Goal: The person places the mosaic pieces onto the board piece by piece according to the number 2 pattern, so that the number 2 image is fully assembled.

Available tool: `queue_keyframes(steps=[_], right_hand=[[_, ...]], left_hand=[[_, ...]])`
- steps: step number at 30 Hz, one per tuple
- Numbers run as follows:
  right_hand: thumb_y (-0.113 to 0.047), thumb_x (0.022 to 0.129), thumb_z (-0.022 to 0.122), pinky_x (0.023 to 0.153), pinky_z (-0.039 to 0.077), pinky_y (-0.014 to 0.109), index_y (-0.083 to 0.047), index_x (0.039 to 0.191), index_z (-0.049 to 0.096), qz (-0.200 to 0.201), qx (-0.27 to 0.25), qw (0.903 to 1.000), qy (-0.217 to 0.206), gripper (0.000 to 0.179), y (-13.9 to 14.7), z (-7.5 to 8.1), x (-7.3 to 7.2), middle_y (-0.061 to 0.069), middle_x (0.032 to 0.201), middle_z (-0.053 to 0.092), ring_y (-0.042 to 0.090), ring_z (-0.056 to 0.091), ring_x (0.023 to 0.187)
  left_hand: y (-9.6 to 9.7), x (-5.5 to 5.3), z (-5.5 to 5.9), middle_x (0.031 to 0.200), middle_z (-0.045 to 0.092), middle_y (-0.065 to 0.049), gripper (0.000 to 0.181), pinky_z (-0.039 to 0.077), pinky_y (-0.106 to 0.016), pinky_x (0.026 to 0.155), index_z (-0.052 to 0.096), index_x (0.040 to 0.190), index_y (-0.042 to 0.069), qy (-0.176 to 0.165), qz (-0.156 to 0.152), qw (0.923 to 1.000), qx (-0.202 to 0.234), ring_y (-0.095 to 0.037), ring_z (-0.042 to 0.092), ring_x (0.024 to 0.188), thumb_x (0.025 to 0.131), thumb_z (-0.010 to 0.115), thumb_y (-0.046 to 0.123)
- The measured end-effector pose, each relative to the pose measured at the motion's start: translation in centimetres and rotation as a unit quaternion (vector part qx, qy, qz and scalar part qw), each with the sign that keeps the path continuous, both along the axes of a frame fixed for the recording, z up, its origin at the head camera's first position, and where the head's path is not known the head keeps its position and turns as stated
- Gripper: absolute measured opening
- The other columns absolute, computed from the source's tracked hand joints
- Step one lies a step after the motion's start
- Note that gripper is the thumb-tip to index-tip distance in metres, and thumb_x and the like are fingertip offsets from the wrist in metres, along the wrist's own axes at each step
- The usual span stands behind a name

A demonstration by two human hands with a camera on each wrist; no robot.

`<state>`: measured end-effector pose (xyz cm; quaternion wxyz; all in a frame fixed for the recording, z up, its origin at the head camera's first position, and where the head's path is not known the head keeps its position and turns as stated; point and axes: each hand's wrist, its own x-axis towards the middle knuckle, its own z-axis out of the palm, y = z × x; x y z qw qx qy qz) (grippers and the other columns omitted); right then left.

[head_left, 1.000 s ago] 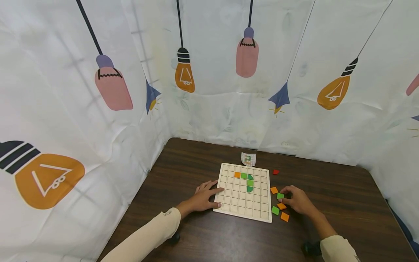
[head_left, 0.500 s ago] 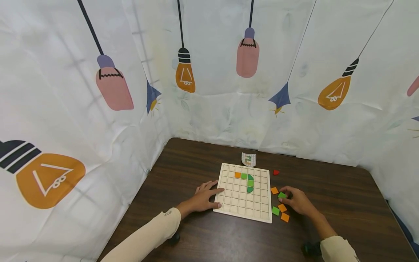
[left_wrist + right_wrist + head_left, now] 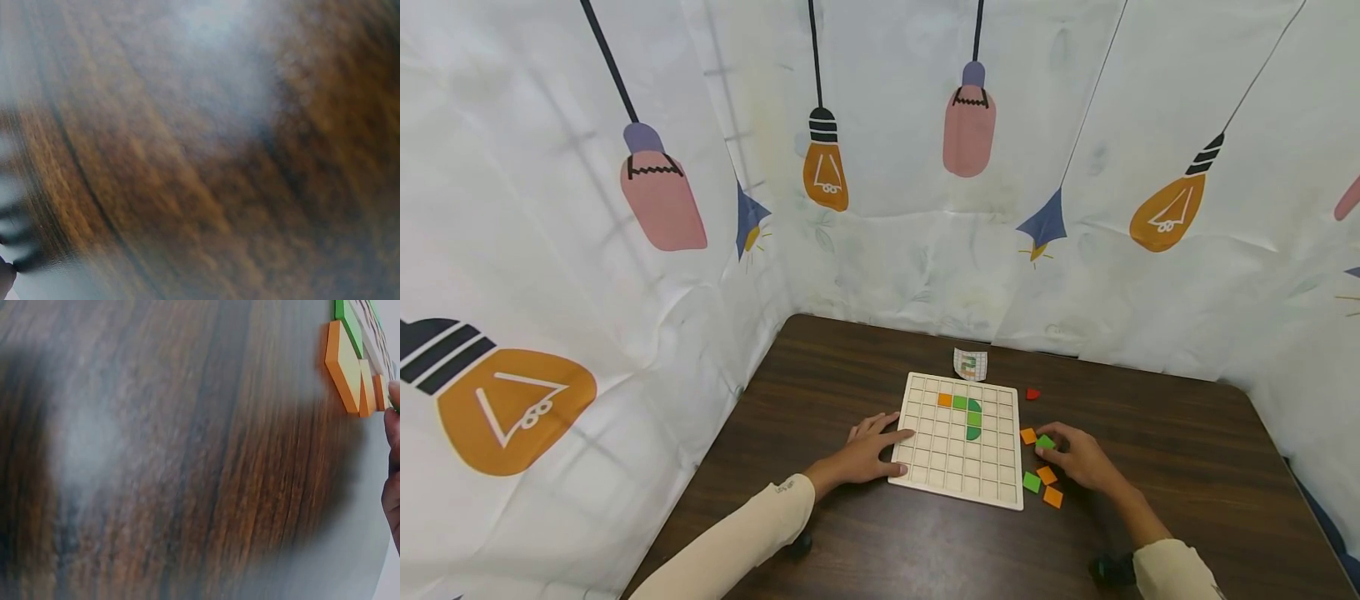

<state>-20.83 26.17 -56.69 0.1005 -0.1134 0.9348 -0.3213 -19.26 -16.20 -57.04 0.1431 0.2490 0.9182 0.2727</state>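
Note:
In the head view my left hand lies with fingers spread at the left edge of a pale grid board, thumb and a finger touching it. On the board sit an orange square tile, green square tiles and dark green rounded tiles. Right of the board, my right hand pinches a green square tile between thumb and fingers. Around it lie loose orange tiles and another green tile. Only the fingertips of the right hand show in the right wrist view.
A small printed pattern card lies behind the board. A red rounded tile is at the board's far right. The dark wooden table meets a white patterned curtain at the back and left.
The green tile in my right hand has shifted slightly away from me and turned. An orange tile just below it has turned a little. My left hand has stayed on the board's edge.

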Motion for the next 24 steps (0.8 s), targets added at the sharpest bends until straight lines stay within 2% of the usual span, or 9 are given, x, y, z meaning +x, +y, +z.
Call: queue_keyframes(steps=[5, 12, 15, 21, 24], right_hand=[[-0.026, 0.094, 0.072, 0.075, 0.052, 0.037, -0.010, 0.121, 0.069, 0.005, -0.011, 0.9999, 0.002, 0.032, -0.5, 0.2, -0.1, 0.016, 0.121, 0.068, 0.026, 0.064, 0.099], [-0.033, 0.091, 0.075, 0.067, 0.049, 0.031, -0.009, 0.118, 0.070, -0.013, -0.022, 0.9996, -0.008, 0.036, -1.6, 0.3, -0.2, 0.013, 0.114, 0.069, 0.022, 0.062, 0.093], [-0.031, 0.092, 0.074, 0.063, 0.047, 0.029, -0.009, 0.117, 0.070, -0.014, -0.034, 0.9993, -0.004, 0.034, -2.1, 0.4, -0.2, 0.011, 0.109, 0.068, 0.022, 0.060, 0.091], [-0.026, 0.094, 0.072, 0.065, 0.047, 0.027, -0.006, 0.119, 0.070, -0.004, -0.063, 0.9980, 0.005, 0.031, -2.7, 0.3, -0.3, 0.009, 0.105, 0.067, 0.019, 0.058, 0.089], [-0.022, 0.096, 0.070, 0.060, 0.050, 0.028, -0.003, 0.123, 0.068, 0.003, -0.086, 0.9963, -0.002, 0.033, -3.0, 0.3, -0.4, 0.011, 0.106, 0.068, 0.016, 0.060, 0.079]], left_hand=[[-0.1, 0.0, -0.1, 0.166, 0.023, -0.009, 0.067, 0.021, -0.067, 0.108, 0.046, 0.153, 0.028, 0.002, -0.002, 1.0000, 0.001, -0.040, 0.018, 0.151, 0.094, 0.066, 0.051], [-0.1, 0.0, 0.0, 0.166, 0.023, -0.009, 0.066, 0.021, -0.067, 0.109, 0.046, 0.153, 0.028, 0.002, -0.003, 1.0000, 0.004, -0.040, 0.017, 0.151, 0.094, 0.065, 0.051], [-0.1, 0.0, 0.0, 0.166, 0.023, -0.008, 0.066, 0.021, -0.067, 0.109, 0.046, 0.152, 0.028, 0.002, -0.003, 1.0000, 0.006, -0.040, 0.017, 0.151, 0.094, 0.065, 0.051], [-0.1, 0.0, 0.0, 0.166, 0.023, -0.009, 0.066, 0.021, -0.067, 0.108, 0.046, 0.152, 0.028, 0.002, -0.004, 1.0000, 0.005, -0.040, 0.017, 0.151, 0.094, 0.065, 0.051], [-0.2, 0.0, -0.1, 0.166, 0.022, -0.010, 0.066, 0.021, -0.067, 0.108, 0.045, 0.153, 0.028, 0.002, -0.006, 1.0000, 0.005, -0.040, 0.017, 0.151, 0.094, 0.065, 0.051]])
